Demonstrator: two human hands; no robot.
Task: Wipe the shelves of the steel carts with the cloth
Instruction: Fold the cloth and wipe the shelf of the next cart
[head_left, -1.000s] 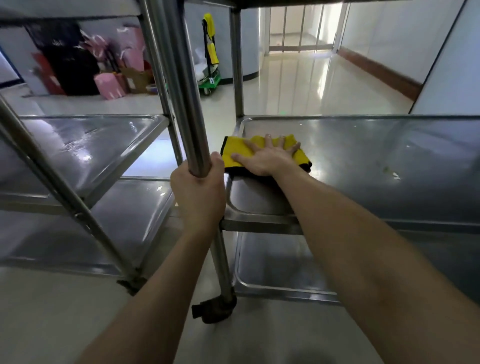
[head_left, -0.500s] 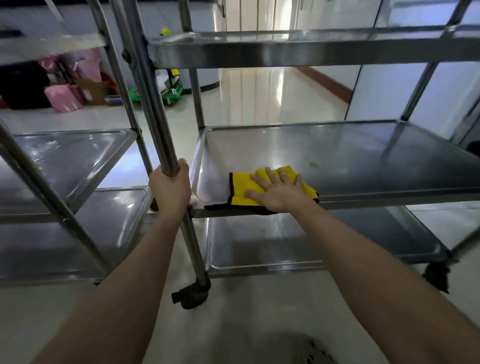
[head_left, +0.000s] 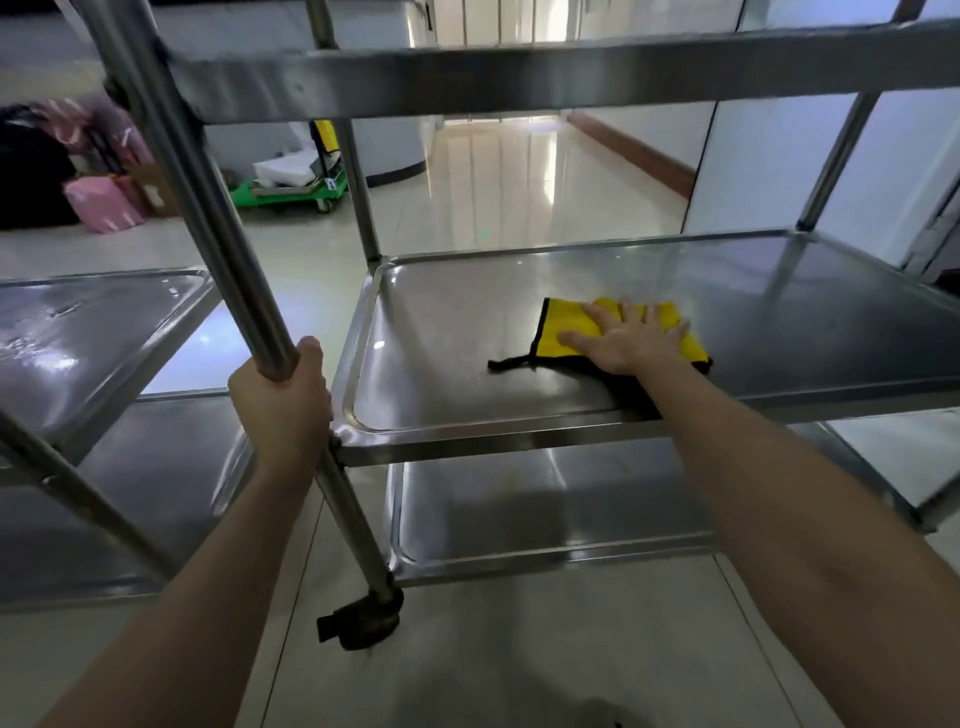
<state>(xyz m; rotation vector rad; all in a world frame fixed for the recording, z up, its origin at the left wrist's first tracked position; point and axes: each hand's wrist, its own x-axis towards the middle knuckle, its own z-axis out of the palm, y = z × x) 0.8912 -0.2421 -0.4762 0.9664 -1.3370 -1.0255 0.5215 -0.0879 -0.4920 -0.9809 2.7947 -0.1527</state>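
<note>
I see two steel carts, one ahead (head_left: 519, 78) and one at left (head_left: 78, 338). One yellow cloth (head_left: 563, 325) lies on the nearer cart's middle shelf (head_left: 467, 374), with my right grip (head_left: 631, 340) spread flat, pressing it. My left grip (head_left: 283, 400) curls round the corner post (head_left: 208, 208), which crosses my view. One green trolley (head_left: 291, 189) and some pink bags (head_left: 104, 205) stand beyond.

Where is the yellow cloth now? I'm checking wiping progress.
Head view: the yellow cloth lies right of centre on the middle shelf, pressed under the right hand.
</note>
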